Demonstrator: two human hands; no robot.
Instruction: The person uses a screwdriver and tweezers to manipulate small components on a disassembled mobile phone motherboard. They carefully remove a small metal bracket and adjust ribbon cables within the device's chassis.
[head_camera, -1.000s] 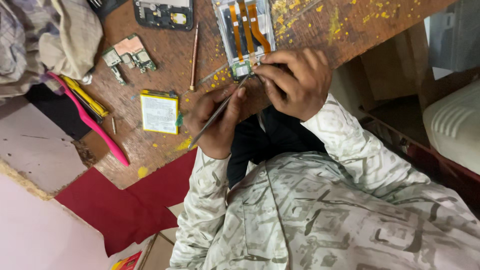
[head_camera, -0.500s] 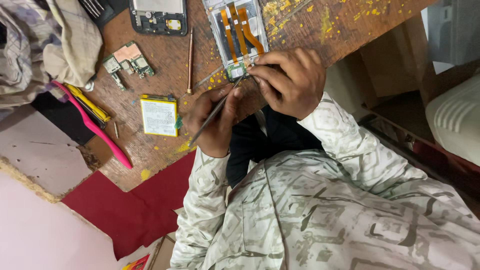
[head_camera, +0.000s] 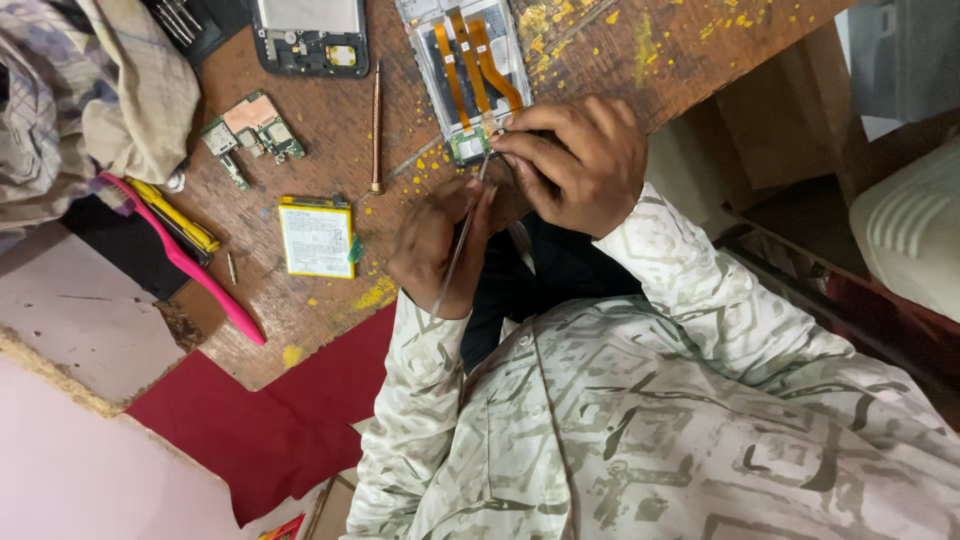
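Change: the hands and the opened phone frame (head_camera: 470, 75) are sitting a little higher and more to the left in the view than half a second ago; the tool's tip is staying at the same spot on the frame's lower edge.
Left hand: the left hand (head_camera: 435, 245) is closed around a thin metal tool (head_camera: 460, 240), gripping it like a pen, with the shaft running up between thumb and fingers.
Right hand: the right hand (head_camera: 580, 160) is curling over the bottom end of the phone frame, fingertips pinched on its lower edge; whether it is pinching a small part there I cannot tell.
Thing and grip: the tool's tip is meeting the small green board (head_camera: 468, 148) at the bottom of the frame, just beside the right fingertips, so both grips are converging on that one corner.
Phone frame: it is lying flat on the counter (head_camera: 640, 50), its orange flex cables (head_camera: 470, 65) running lengthwise, its far end cut off by the picture's top edge.
Around: a yellow-edged battery (head_camera: 316, 237) is lying to the left of the left hand, well apart from the frame; a slim screwdriver (head_camera: 376, 125) is lying between them.
Further left: a loose green circuit board (head_camera: 252, 130), a second phone body (head_camera: 310, 35), and a pink pry tool (head_camera: 185, 260) are resting beside a yellow one (head_camera: 185, 215).
Counter: brown wood speckled with yellow paint.
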